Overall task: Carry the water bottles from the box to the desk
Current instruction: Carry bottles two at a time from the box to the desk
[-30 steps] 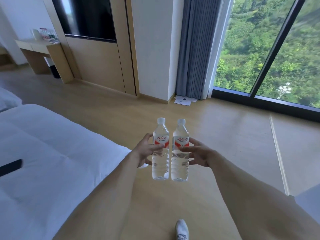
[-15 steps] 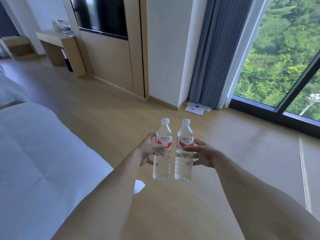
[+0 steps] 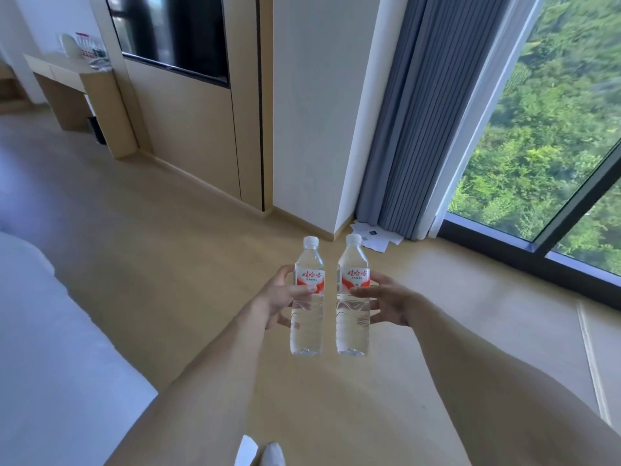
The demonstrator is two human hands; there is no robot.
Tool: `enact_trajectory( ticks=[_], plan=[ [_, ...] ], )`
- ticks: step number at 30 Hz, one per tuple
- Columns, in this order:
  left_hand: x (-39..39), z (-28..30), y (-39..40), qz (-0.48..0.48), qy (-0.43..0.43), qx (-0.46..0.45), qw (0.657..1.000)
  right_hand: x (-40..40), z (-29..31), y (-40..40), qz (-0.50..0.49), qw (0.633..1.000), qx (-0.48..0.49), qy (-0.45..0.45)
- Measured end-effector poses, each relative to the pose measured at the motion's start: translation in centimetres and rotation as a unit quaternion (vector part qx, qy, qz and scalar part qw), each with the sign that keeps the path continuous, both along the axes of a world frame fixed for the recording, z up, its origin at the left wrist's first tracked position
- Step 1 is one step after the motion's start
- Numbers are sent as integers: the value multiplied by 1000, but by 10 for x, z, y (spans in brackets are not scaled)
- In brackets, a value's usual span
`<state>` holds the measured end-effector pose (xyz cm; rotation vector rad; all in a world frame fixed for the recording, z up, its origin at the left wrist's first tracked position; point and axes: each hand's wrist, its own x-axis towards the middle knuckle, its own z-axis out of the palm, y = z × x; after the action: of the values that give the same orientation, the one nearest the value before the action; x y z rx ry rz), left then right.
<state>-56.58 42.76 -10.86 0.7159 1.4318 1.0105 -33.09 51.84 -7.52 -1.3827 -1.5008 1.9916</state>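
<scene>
Both bottles are drifting a little apart as the view keeps swinging left — half a second ago they were almost touching, and now a clear gap is showing between them, while more of the dark screen (image 3: 174, 35) and the wood wall panel (image 3: 188, 136) is coming into view. The left hand (image 3: 279, 297) is holding the left bottle (image 3: 308, 297) upright, thumb across the front just under the red and white label, fingers wrapping round the back; that grip is closing firmly on the bottle's middle. The right hand (image 3: 386, 302) is doing the mirror job on the right bottle (image 3: 353, 297), thumb lying across the front below the label, fingers curling behind. Both bottles are hanging in the air at arm's length over the wooden floor (image 3: 151, 250), white caps up, side by side and level with each other. Far off at the upper left the desk (image 3: 64, 70) is standing against the wall with some small items on top — too blurred to name. On the left a white bed (image 3: 50, 348) is filling the edge of the view. Straight beyond the bottles, a few white papers (image 3: 378, 238) are lying on the floor at the foot of the grey curtain (image 3: 423, 122), beside the big window (image 3: 544, 136) with green trees outside.
</scene>
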Motion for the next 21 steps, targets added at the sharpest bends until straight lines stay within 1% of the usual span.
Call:
enact_trajectory(
  ticks=[3,6,11,17,21],
  plan=[
    [-42,3,55,1,-1,0,1000,-43,5,55,4,1000,4,-18],
    [-86,8,103,5,1,8,1000,-87,6,103,8,1000,3,-16],
    [-145,9,156,17,3,6,1000,-158,1,166,29,999,-11,-7],
    [-222,-6,201,73,-2,-13,997,-250,-13,235,96,995,-17,-8],
    [-281,-11,227,123,13,-30,992,-325,-25,283,152,988,-19,-10]
  ],
)
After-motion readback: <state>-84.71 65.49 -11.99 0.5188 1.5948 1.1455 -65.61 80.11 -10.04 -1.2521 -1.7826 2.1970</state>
